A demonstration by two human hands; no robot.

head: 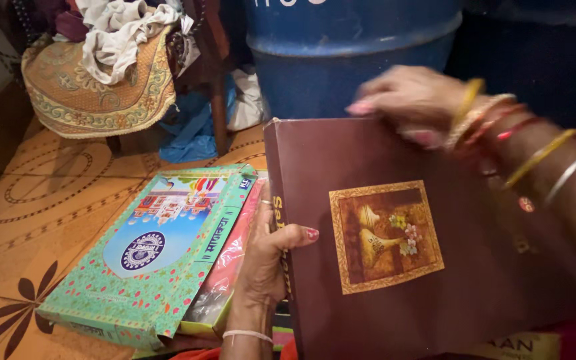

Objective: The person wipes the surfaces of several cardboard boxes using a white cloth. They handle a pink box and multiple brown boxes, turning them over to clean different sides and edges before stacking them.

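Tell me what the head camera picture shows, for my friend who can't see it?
Two hands hold a flat maroon box: the left hand grips its left edge, and the right hand, blurred, rests on its top edge. Beside it, a green patterned box lies on the patterned floor, before a blue barrel.

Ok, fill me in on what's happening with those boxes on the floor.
A person holds a flat maroon box with both hands. The left hand grips its left edge, thumb on the lid; the right hand, wrist stacked with bangles, rests on its top edge and looks blurred. Beside it, a green patterned box lies on top of a clear-wrapped red package, on the patterned floor. A blue drum stands behind, with a cloth pile to the left.
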